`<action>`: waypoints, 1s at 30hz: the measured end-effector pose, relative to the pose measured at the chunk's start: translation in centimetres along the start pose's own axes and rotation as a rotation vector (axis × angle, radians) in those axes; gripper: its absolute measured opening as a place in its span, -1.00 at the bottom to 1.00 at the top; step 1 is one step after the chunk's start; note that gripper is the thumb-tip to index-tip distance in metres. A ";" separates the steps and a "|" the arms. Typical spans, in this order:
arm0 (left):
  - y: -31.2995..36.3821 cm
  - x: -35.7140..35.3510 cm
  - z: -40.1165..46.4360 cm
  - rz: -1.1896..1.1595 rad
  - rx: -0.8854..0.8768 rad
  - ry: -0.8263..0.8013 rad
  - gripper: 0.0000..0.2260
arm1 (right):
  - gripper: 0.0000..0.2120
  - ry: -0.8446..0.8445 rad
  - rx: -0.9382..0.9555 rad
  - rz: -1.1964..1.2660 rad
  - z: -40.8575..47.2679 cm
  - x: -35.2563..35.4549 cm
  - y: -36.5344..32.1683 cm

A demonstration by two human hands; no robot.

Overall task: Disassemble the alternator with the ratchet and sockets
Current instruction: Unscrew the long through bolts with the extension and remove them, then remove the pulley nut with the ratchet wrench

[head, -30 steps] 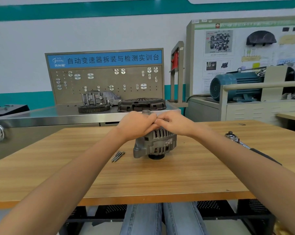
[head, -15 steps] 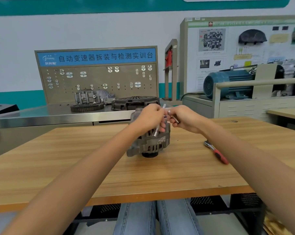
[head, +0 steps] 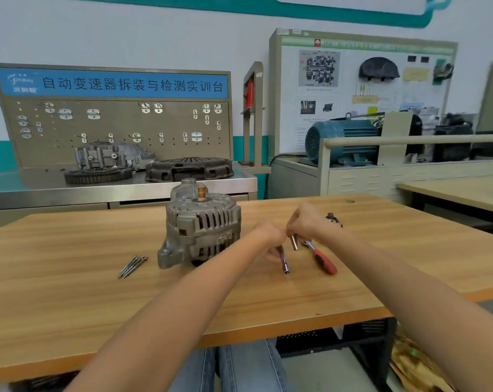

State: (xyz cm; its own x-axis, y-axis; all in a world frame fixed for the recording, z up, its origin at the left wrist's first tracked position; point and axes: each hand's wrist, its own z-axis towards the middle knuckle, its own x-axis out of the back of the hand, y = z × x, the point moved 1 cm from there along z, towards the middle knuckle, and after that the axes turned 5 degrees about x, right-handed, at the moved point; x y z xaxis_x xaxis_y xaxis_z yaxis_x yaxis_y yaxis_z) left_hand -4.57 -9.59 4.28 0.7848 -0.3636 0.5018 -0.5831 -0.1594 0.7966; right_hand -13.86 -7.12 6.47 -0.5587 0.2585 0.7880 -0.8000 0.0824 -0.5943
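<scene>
A dull grey, slotted casing is being shown by the alternator [head: 201, 227], topped by a copper-coloured stud [head: 201, 192]. Beneath it, a light wood grain is being displayed by the table [head: 70, 250]. Right of the alternator, a red and black handle is being shown by the ratchet [head: 323, 258]; left of it, silver bolts [head: 132, 266] are being seen.

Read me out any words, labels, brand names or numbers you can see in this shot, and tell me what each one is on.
"自动变速器拆装与检测实训台": white characters on the blue banner topping the tan pegboard tool panel.
Small white logo and characters at that banner's left end: too blurred to read.
White wall display board with diagrams: header and captions too small to read.
Dark label on the grey metal alternator: unreadable.
Red-handled ratchet: no visible text.
</scene>
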 end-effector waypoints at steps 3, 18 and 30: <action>-0.2 -0.8 0.8 -0.024 0.011 -0.038 -0.84 | -0.80 0.019 -0.003 -0.026 0.5 -0.1 1.4; 0.7 -4.2 3.0 0.029 -0.090 0.072 -0.76 | -0.78 0.075 0.054 -0.305 1.6 -0.8 4.5; 1.1 -4.6 2.5 0.040 -0.102 -0.036 -0.85 | -0.67 -0.033 -0.097 -0.378 1.5 -0.2 5.9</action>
State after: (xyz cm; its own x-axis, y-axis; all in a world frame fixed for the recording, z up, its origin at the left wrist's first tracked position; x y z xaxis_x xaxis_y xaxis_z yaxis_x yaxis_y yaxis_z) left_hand -9.38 -10.35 2.04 0.7522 -0.4004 0.5233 -0.5884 -0.0506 0.8070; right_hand -18.80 -8.11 3.09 -0.2366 0.1619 0.9580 -0.9273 0.2566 -0.2724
